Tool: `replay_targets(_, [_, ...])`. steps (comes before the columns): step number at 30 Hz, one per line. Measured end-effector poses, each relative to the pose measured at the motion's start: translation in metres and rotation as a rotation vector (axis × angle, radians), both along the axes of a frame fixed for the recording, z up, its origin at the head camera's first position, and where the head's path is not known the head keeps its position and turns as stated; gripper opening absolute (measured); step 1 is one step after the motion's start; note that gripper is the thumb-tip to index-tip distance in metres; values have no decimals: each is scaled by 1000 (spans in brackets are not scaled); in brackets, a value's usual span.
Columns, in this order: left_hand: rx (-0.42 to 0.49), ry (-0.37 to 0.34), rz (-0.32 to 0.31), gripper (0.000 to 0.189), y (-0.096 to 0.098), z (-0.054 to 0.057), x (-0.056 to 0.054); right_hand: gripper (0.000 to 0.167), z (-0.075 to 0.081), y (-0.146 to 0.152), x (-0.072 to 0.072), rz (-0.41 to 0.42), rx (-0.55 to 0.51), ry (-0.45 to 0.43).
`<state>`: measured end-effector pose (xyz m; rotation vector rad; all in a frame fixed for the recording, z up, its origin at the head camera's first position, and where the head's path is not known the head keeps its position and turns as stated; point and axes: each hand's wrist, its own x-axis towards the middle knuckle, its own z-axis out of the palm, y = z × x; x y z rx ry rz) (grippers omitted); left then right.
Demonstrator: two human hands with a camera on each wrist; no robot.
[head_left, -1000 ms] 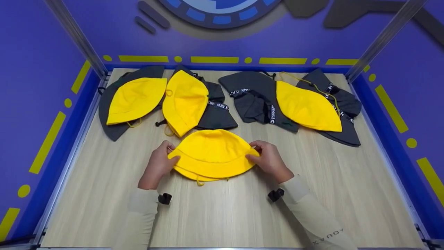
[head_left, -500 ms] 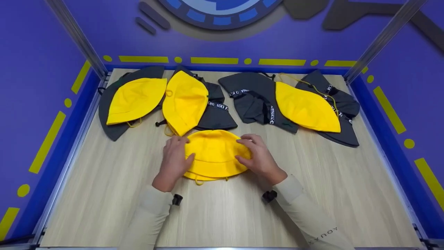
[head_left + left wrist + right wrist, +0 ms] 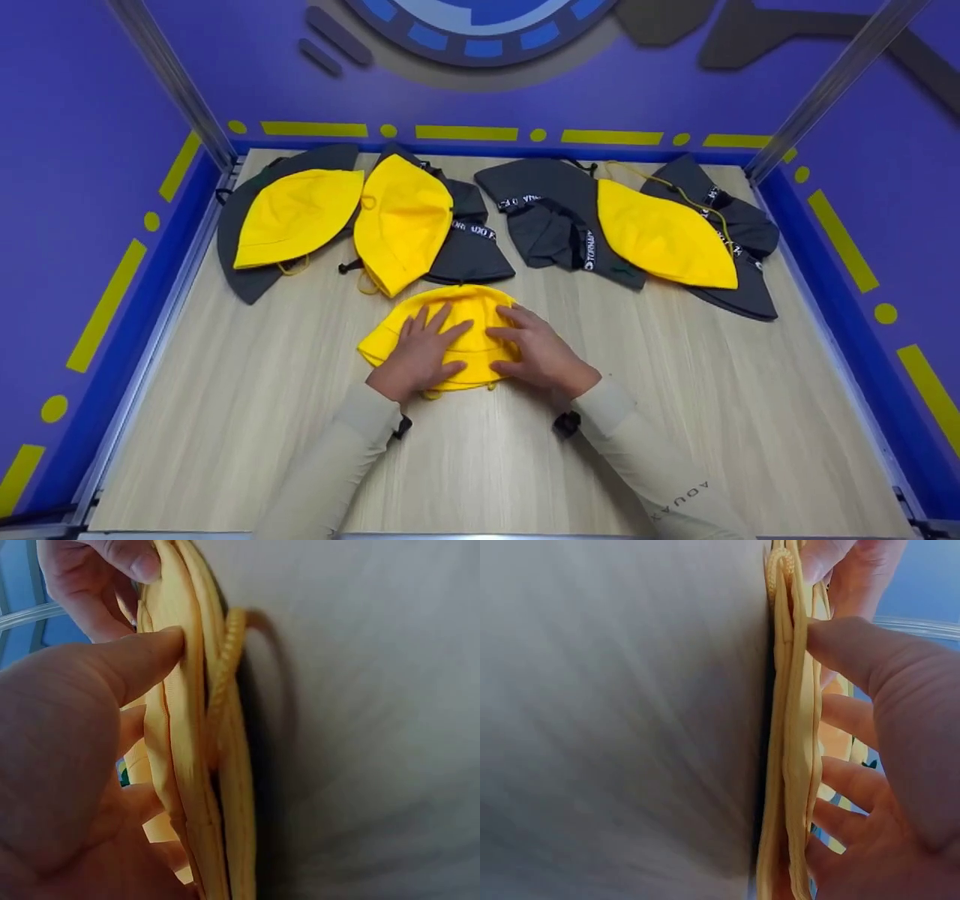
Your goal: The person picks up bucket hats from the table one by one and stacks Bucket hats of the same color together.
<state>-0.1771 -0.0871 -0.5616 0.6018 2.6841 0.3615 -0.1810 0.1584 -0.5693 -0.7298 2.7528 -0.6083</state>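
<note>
A yellow bucket hat (image 3: 386,337) lies folded flat on the table in front of the person, its brim toward them. My left hand (image 3: 421,351) rests on the hat's middle and left part with fingers spread. On the right part lies my right hand (image 3: 541,351), its fingers also spread and pointing inward. In the left wrist view the thumb touches the layered brim (image 3: 184,727), and a yellow cord loop (image 3: 227,667) sticks out from its edge. From the right wrist, the thumb meets the stacked brim edges (image 3: 791,727).
Along the back of the table (image 3: 480,472) lie several dark grey hats (image 3: 559,180) with lettered bands. Yellow hats overlap them: one at left (image 3: 296,214), one beside it (image 3: 401,221), one at right (image 3: 664,236). Purple panels (image 3: 525,90) enclose the back and sides.
Both hands have moved from the hat's two side tips inward onto its crown and brim. Their grip on the tips has been released, and the fingers are now spread flat over the cloth.
</note>
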Motion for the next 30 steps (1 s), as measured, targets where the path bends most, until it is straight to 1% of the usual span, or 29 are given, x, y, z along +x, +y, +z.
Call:
replay_targets(3, [22,-8,10,68,-1,-2,-3,57,0,-2,-2,2,7,9])
replay_targets(6, [26,-1,29,68,-1,-2,-5,58,0,-5,-4,-2,4,9])
replay_targets(12, [-16,26,68,78,5,-3,-8,59,-2,-8,-6,-9,-16,-27])
replay_targets(14, [-32,31,79,81,7,-4,-7,57,-2,-6,-6,3,-70,-44])
replay_targets(16, [-38,32,90,82,7,-3,-6,55,0,-1,-7,-3,-145,-80])
replay_targets(18, [-36,33,94,83,8,-3,-6,52,5,7,-9,-20,-230,-109])
replay_targets(20, [-23,32,94,83,7,-2,-6,49,10,19,-13,-52,-301,-105])
replay_targets(22, [-1,28,93,82,7,-2,-6,44,13,35,-19,-85,-340,-62])
replay_targets(24, [16,21,90,82,6,-2,-6,41,17,54,-27,-116,-343,8])
replay_targets(29, [31,12,88,82,6,-6,-6,35,18,105,-48,-207,-266,222])
replay_targets(30, [30,13,90,82,6,-6,-6,35,18,115,-52,-232,-260,252])
